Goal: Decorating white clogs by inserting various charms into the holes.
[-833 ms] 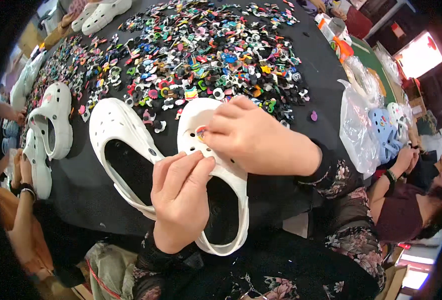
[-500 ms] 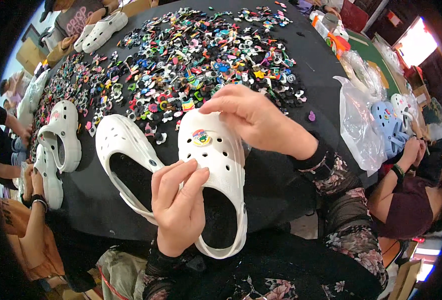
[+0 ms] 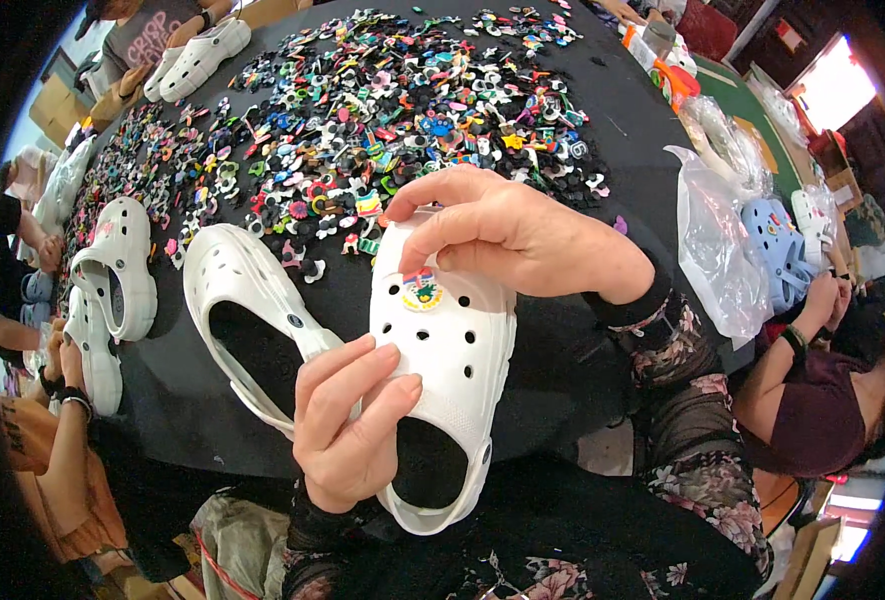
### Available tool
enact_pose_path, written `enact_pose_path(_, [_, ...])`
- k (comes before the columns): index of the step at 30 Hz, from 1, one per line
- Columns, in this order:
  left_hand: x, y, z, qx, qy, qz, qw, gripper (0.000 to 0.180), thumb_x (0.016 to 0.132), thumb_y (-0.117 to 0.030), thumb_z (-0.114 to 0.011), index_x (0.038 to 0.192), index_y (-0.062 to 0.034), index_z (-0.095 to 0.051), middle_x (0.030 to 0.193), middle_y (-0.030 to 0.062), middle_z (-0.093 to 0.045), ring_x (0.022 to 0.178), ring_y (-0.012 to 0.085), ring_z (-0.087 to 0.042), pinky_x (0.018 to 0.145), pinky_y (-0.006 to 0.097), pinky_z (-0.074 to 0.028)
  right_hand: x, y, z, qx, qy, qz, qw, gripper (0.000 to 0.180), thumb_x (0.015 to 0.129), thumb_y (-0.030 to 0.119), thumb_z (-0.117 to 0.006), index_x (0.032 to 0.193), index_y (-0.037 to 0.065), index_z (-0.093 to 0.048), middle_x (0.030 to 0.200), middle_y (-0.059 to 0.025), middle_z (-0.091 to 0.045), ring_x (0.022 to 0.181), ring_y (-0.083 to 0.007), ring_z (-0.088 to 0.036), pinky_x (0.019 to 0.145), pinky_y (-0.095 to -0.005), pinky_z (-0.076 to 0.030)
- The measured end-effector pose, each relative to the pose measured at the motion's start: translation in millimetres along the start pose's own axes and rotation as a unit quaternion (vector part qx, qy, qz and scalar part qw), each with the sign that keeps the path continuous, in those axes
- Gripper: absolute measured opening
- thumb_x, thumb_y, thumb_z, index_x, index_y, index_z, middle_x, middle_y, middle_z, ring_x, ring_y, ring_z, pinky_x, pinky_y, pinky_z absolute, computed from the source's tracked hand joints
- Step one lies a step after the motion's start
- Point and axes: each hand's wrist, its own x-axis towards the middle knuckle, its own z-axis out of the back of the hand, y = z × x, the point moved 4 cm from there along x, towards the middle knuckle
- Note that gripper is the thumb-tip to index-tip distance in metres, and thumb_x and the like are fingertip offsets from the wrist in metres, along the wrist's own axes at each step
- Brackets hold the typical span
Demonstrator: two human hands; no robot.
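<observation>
A white clog (image 3: 443,380) is tilted up in front of me, its toe away from me and its heel toward me. A round, colourful shoe charm (image 3: 424,290) sits on its upper among the holes. My left hand (image 3: 348,425) grips the clog's left side, fingertips on the upper near the foot opening. My right hand (image 3: 523,235) curls over the toe, thumb at the charm's upper edge and a forefinger by the toe's front rim; its other fingers are partly hidden. A second white clog (image 3: 253,270) lies just left, carrying no visible charm.
A big heap of loose shoe charms (image 3: 393,110) covers the far part of the black table (image 3: 623,140). More white clogs (image 3: 128,250) lie at the left, near other people's hands. Clear plastic bags (image 3: 713,250) and a light-blue clog (image 3: 773,245) are at the right, beside another person.
My right hand has come down onto the toe, its thumb now at the charm. The held clog has shifted slightly right and toward me, along with my left hand's grip.
</observation>
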Motion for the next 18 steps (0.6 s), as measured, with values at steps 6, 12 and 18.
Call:
enact_pose_path(6, [0.4, -3.4, 0.1, -0.003, 0.000, 0.003, 1.000, 0.030, 0.066, 0.007, -0.071, 0.093, -0.0069, -0.073, 0.103, 0.0114, -0.067, 0.096, 0.0316, -0.064, 0.077, 0.035, -0.053, -1.0, 3.0, 1.1, -0.002, 0.018, 0.005, 1.000, 0.024, 0.087, 0.003, -0.062, 0.108, 0.013, -0.071, 0.130, -0.0144, -0.054, 0.120, -0.0323, -0.050, 0.103, -0.0413, -0.037])
enact_pose_path(12, [0.9, -1.8, -0.7, -0.005, 0.002, 0.002, 1.000, 0.030, 0.066, 0.005, -0.072, 0.093, -0.0072, -0.074, 0.103, 0.0115, -0.068, 0.097, 0.0313, -0.065, 0.077, 0.035, -0.053, -0.8, 2.1, -2.5, -0.055, -0.026, 0.072, 0.996, 0.020, 0.082, 0.010, -0.067, 0.101, 0.015, -0.071, 0.117, -0.0161, -0.060, 0.112, -0.0343, -0.056, 0.096, -0.0441, -0.042])
enact_pose_path(18, [7.6, -3.5, -5.8, -0.001, 0.006, -0.001, 1.000, 0.029, 0.064, 0.006, -0.071, 0.091, -0.0048, -0.073, 0.100, 0.0131, -0.068, 0.092, 0.0324, -0.066, 0.076, 0.035, -0.054, -2.7, 0.2, -0.6, -0.060, 0.015, 0.053, 0.997, 0.023, 0.081, 0.006, -0.069, 0.103, 0.010, -0.069, 0.124, -0.0165, -0.055, 0.119, -0.0353, -0.052, 0.100, -0.0439, -0.039])
